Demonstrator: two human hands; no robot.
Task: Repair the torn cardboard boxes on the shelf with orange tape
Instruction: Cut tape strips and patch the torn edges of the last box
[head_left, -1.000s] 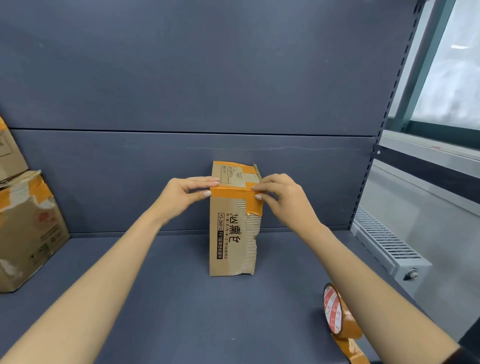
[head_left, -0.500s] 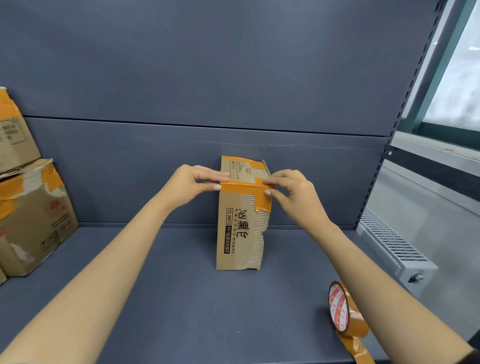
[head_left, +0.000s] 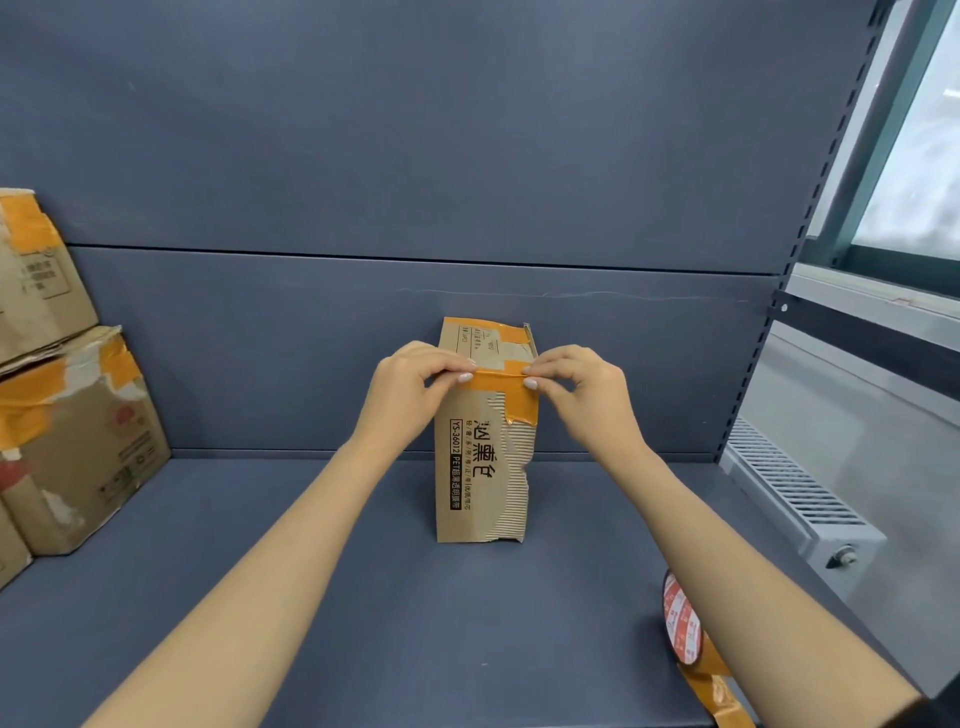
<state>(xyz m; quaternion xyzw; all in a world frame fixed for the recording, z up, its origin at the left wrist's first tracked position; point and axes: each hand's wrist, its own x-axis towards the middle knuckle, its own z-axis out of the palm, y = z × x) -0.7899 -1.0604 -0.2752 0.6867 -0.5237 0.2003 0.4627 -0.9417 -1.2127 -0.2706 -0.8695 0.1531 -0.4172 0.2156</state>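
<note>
box (head_left: 483, 457): upright mid-shelf (head_left: 415, 623), front torn | our left hand (head_left: 410, 395) and right hand (head_left: 587, 400): each pinching the orange tape strip (head_left: 498, 382) along its top edge | tape roll (head_left: 685, 623): near right

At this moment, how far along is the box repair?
Done: the two stacked boxes at left already carry orange patches. In hand: both hands, left hand and right hand, press an orange strip along the upright box top edge. Left: its lower right side shows bare, torn corrugation. The tape roll stands nearby.
</note>
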